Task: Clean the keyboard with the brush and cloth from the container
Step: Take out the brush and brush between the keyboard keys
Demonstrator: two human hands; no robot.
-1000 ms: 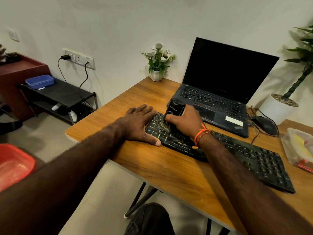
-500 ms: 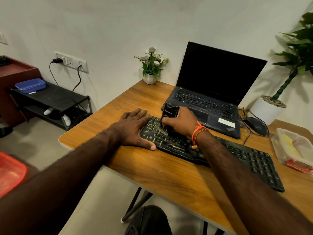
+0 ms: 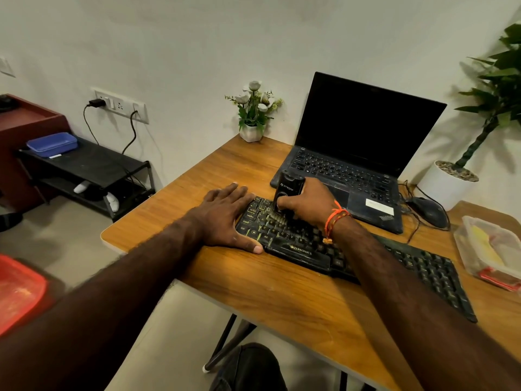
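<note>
Black brush (image 3: 287, 193) in curled right hand (image 3: 306, 203), bristles on keyboard (image 3: 352, 252); left hand (image 3: 225, 218) flat, fingers straight

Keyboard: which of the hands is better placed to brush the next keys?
Right hand: it grips the brush, bristles on the keyboard. Left hand lies flat, steadying its end.

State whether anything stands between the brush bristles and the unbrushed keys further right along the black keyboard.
Only the person's own right forearm crosses above the middle of the black Zebronics keyboard. The right hand grips the black handheld brush at the left end, which the flat left hand steadies. No object lies on the remaining keys.
</note>
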